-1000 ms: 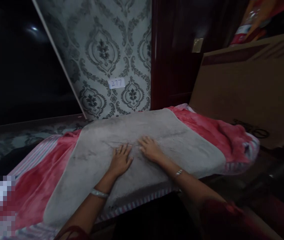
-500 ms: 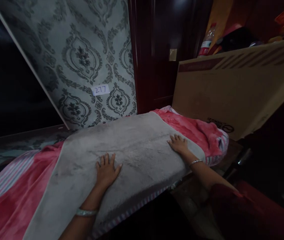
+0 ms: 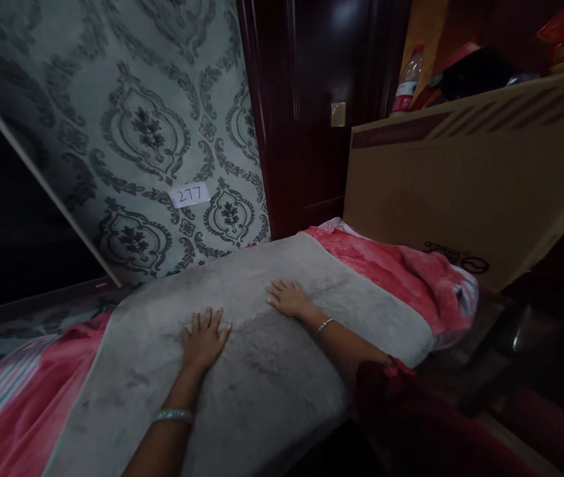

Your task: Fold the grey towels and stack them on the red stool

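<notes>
A soft grey blanket (image 3: 282, 384) with a plush surface is spread over a long raised surface. My left hand (image 3: 204, 341) lies palm down on it, fingers spread. Farther right and a little higher, my right hand (image 3: 288, 298) also rests flat on the grey cloth with its fingers apart. Dark rubbed marks and faint creases show in the pile around both hands. Under the grey piece, a red plush blanket (image 3: 396, 271) shows at the right end, and more red cloth (image 3: 38, 411) with a striped edge shows at the left.
A large cardboard box (image 3: 441, 179) stands behind the right end, with a plastic bottle (image 3: 408, 79) beyond its top edge. Patterned wallpaper with a paper label (image 3: 190, 195) and a dark red door (image 3: 306, 159) are at the back. A black screen (image 3: 8, 218) stands at left.
My right hand has slid left across the grey blanket, closer to my left hand. The left hand stays nearly in place. The view has shifted slightly.
</notes>
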{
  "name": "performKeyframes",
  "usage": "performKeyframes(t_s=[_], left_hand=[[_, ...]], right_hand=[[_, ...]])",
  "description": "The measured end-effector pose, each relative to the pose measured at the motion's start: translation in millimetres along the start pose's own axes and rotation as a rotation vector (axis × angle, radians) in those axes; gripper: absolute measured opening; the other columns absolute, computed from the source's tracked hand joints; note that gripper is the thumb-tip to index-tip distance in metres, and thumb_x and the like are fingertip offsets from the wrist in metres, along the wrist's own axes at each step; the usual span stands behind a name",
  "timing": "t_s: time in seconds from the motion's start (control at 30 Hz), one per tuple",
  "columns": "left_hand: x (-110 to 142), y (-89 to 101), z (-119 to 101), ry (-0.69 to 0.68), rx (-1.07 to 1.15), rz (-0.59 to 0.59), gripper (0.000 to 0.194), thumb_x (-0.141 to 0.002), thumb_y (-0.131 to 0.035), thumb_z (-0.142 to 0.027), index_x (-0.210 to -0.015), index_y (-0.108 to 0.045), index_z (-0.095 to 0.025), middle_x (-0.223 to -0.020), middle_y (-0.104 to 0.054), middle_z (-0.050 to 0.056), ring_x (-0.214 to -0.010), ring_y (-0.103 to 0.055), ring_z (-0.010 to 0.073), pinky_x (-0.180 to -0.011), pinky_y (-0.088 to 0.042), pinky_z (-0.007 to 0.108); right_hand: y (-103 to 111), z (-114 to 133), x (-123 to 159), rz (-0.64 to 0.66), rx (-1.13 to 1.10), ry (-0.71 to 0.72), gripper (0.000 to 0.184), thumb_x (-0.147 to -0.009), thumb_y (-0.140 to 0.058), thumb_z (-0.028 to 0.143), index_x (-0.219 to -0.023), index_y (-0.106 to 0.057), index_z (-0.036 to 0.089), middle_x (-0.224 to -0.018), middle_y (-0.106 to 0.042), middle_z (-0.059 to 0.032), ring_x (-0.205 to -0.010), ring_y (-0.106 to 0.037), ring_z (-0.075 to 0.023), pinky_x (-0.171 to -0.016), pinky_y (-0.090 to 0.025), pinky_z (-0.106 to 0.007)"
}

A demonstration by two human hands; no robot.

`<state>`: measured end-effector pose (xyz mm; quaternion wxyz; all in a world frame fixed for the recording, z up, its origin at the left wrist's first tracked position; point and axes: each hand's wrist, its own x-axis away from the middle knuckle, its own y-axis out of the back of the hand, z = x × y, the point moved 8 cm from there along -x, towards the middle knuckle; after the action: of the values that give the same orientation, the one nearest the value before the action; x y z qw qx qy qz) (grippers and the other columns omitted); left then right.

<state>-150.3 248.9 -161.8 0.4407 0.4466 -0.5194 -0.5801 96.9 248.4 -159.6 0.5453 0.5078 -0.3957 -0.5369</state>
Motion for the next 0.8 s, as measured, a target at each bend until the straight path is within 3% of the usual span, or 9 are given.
performKeyframes(t_s=[0.17, 0.23, 0.3, 0.37, 0.47, 0.57, 0.7, 0.73, 0.8], left_hand=[[-0.3, -4.1, 1.4, -0.001, -0.022, 0.002, 0.064, -0.099, -0.026, -0.054, -0.157, -0.031, -0.029, -0.166, -0.023, 0.006, -0.152, -0.017, 0.0385, -0.115, -0.025, 0.065], [-0.5, -4.1, 0.3, 0.003, -0.025, 0.014, 0.064, -0.099, -0.026, -0.054, -0.157, -0.031, -0.029, -0.166, -0.023, 0.005, -0.153, -0.016, 0.0379, -0.116, -0.025, 0.064], [0.3, -4.6, -0.9, 0.005, -0.027, 0.017, 0.064, -0.099, -0.025, -0.054, -0.157, -0.032, -0.029, -0.166, -0.023, 0.005, -0.153, -0.016, 0.0377, -0.116, -0.025, 0.064], [1.5, -4.8, -1.2, 0.008, -0.031, 0.010, 0.064, -0.099, -0.025, -0.053, -0.157, -0.032, -0.028, -0.167, -0.022, 0.006, -0.153, -0.016, 0.0371, -0.116, -0.024, 0.065], [-1.4, -4.8, -1.5, -0.010, -0.021, 0.042, 0.064, -0.100, -0.025, -0.053, -0.157, -0.032, -0.024, -0.166, -0.022, 0.008, -0.154, -0.015, 0.0343, -0.117, -0.022, 0.065], [-16.8, 1.2, -9.4, -0.077, 0.013, 0.076, 0.064, -0.100, -0.028, -0.051, -0.156, -0.033, -0.021, -0.166, -0.020, 0.010, -0.154, -0.016, 0.0308, -0.119, -0.021, 0.063], [-51.7, 10.6, -42.4, -0.211, 0.043, 0.014, 0.060, -0.101, -0.029, -0.046, -0.156, -0.033, -0.025, -0.166, -0.023, 0.007, -0.154, -0.019, 0.0286, -0.120, -0.021, 0.061], [-60.2, 8.5, -51.9, -0.233, 0.048, 0.012, 0.059, -0.101, -0.029, -0.045, -0.156, -0.033, -0.026, -0.166, -0.023, 0.006, -0.153, -0.019, 0.0286, -0.120, -0.020, 0.062], [-74.4, 0.0, -64.4, -0.245, 0.062, 0.023, 0.059, -0.101, -0.028, -0.045, -0.156, -0.032, -0.026, -0.165, -0.025, 0.006, -0.153, -0.020, 0.0295, -0.119, -0.018, 0.064]], right_hand=[[12.7, -143.1, 24.6, -0.029, 0.059, -0.343, 0.058, -0.104, -0.024, 0.045, -0.155, -0.038, 0.022, -0.163, -0.027, -0.0121, -0.149, -0.024, -0.0326, -0.116, -0.023, -0.058], [17.1, -197.0, 49.7, -0.045, 0.076, -0.524, 0.058, -0.104, -0.022, 0.045, -0.157, -0.033, 0.025, -0.164, -0.024, -0.0099, -0.150, -0.023, -0.0314, -0.116, -0.024, -0.059], [19.0, -230.8, 71.6, -0.044, 0.080, -0.667, 0.058, -0.104, -0.021, 0.046, -0.158, -0.031, 0.027, -0.165, -0.022, -0.0076, -0.150, -0.022, -0.0318, -0.116, -0.023, -0.060], [22.5, -239.1, 80.4, -0.065, 0.086, -0.752, 0.058, -0.104, -0.021, 0.043, -0.157, -0.034, 0.024, -0.166, -0.020, -0.0092, -0.151, -0.019, -0.0338, -0.116, -0.022, -0.063], [29.1, -198.0, 56.6, -0.140, 0.106, -0.664, 0.056, -0.102, -0.026, 0.035, -0.154, -0.039, 0.019, -0.165, -0.019, -0.0144, -0.152, -0.016, -0.0332, -0.116, -0.022, -0.060], [19.4, -105.5, 6.0, -0.095, 0.060, -0.337, 0.056, -0.101, -0.031, 0.034, -0.156, -0.036, 0.023, -0.165, -0.020, -0.0132, -0.151, -0.021, -0.0300, -0.117, -0.024, -0.055], [-5.1, 13.9, -44.0, 0.017, -0.066, 0.045, 0.056, -0.103, -0.030, 0.041, -0.157, -0.032, 0.027, -0.165, -0.021, -0.0092, -0.150, -0.022, -0.0288, -0.116, -0.025, -0.055], [-9.4, 30.3, -52.2, 0.026, -0.083, 0.097, 0.056, -0.103, -0.028, 0.043, -0.158, -0.031, 0.028, -0.165, -0.022, -0.0070, -0.150, -0.022, -0.0284, -0.117, -0.024, -0.054], [-15.1, 39.8, -65.6, 0.031, -0.089, 0.136, 0.056, -0.104, -0.026, 0.047, -0.157, -0.033, 0.030, -0.165, -0.025, -0.0028, -0.151, -0.022, -0.0272, -0.119, -0.022, -0.052]])
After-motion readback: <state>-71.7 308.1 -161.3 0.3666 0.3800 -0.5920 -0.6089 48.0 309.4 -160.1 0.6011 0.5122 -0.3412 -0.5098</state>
